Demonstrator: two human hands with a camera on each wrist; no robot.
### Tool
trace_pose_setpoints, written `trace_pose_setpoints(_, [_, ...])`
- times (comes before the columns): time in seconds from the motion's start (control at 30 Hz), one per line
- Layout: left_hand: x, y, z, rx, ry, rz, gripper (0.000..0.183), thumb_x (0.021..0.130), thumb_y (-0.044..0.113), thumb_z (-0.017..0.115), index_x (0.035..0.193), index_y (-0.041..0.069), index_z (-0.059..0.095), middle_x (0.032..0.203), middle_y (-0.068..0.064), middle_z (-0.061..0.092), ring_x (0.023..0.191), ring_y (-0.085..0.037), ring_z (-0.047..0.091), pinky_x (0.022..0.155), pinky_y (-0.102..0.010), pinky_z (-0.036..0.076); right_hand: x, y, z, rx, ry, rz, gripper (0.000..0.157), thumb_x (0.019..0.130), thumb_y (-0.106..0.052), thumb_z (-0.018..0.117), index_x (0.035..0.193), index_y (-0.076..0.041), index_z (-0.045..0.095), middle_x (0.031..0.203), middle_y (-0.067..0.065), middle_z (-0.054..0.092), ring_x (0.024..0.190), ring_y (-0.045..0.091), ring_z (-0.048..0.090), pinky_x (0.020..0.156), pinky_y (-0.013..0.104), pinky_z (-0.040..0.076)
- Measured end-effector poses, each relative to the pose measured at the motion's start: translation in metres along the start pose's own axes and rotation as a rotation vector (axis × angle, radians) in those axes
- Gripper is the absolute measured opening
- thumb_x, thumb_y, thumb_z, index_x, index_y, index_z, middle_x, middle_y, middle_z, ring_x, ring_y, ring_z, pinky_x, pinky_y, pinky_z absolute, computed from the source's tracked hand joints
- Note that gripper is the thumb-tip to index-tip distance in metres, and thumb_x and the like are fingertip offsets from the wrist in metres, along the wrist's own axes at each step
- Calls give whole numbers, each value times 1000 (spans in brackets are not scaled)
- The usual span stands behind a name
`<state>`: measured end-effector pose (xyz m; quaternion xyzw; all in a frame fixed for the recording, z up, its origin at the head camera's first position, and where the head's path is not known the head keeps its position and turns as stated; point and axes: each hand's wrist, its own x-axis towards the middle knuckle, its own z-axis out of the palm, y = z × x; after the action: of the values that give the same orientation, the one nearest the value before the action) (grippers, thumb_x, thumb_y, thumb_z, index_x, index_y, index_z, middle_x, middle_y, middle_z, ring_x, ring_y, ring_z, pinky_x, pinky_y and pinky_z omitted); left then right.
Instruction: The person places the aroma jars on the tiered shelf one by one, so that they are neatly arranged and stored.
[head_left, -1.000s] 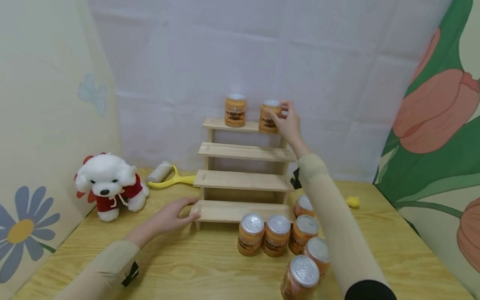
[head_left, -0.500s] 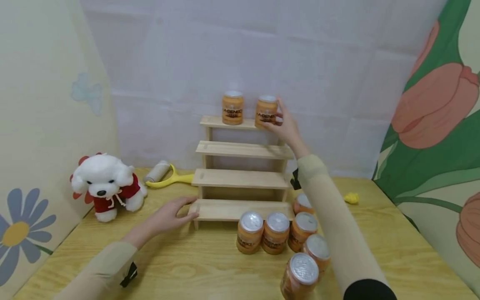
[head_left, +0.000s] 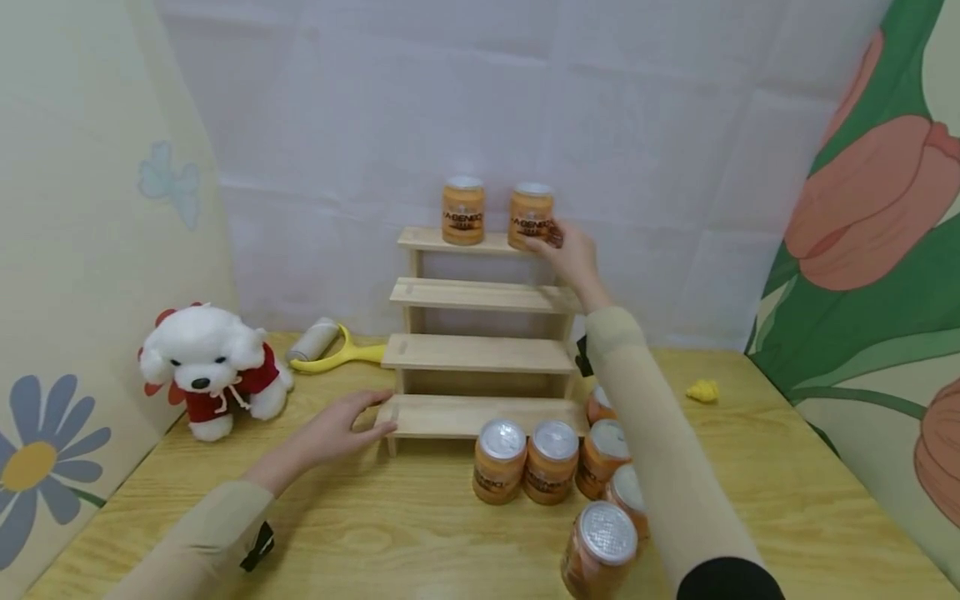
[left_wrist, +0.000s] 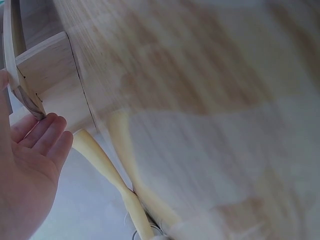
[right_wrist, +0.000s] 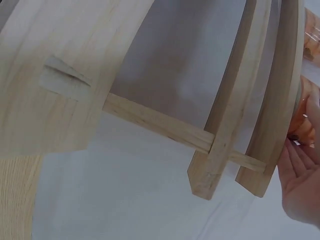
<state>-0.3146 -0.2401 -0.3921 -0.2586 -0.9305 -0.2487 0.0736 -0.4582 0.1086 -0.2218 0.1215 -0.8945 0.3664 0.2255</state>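
A stepped wooden display stand point(head_left: 480, 354) with four tiers stands on the table. On its top tier, an orange can point(head_left: 531, 200) with a silver lid is upright at the right end. My right hand point(head_left: 576, 257) holds this can low on its right side, thumb in front and fingers behind. Another orange can point(head_left: 462, 218) stands to its left, a gap apart. My left hand point(head_left: 337, 429) pinches the left end of the bottom tier; the left wrist view shows its fingers point(left_wrist: 52, 132) against the board's edge.
Several more orange cans point(head_left: 498, 475) stand in front of the stand's lower right, some partly behind the right forearm. A white plush dog point(head_left: 206, 350), a yellow-handled roller point(head_left: 345, 357) and a small yellow object point(head_left: 702, 391) lie farther out. A white cloth point(head_left: 360, 125) hangs behind.
The right-hand can has gone from overlapping the top tier's front edge to sitting back on it, slightly leftward. My right fingers have slid lower on it. The left hand keeps its place.
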Motion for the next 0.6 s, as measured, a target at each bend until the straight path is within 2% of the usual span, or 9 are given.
trace_pose_setpoints(0.07, [-1,0,-1,-5,-2,-2,60,91,39,60,132,-3,50,131,-22,54,120,-40,51,98,-53,43,0,-1,0,-45,-2,0,65,87,-41,65,138,-7,46,132,13,56,118,26,56,103,35,43])
trace_pose_setpoints(0.17, [-2,0,-2,-9,-2,-1,59,91,38,61,132,-3,50,131,-22,54,119,-40,52,97,-53,44,-1,-4,1,-54,-3,11,65,87,-41,64,138,-6,46,131,13,57,116,25,58,103,35,43])
trace_pose_setpoints(0.4, [-1,-1,-2,-12,-1,13,60,91,38,60,132,-4,49,131,-23,54,118,-40,52,97,-53,44,0,-3,7,-87,13,56,49,88,-34,65,123,-2,57,120,13,63,108,23,61,95,33,49])
trace_pose_setpoints(0.6, [-1,-1,0,-23,-16,2,61,91,39,59,133,-4,49,132,-22,53,120,-40,50,98,-54,43,2,-1,11,-61,22,101,70,85,-39,68,140,-5,42,124,13,61,110,23,61,96,33,48])
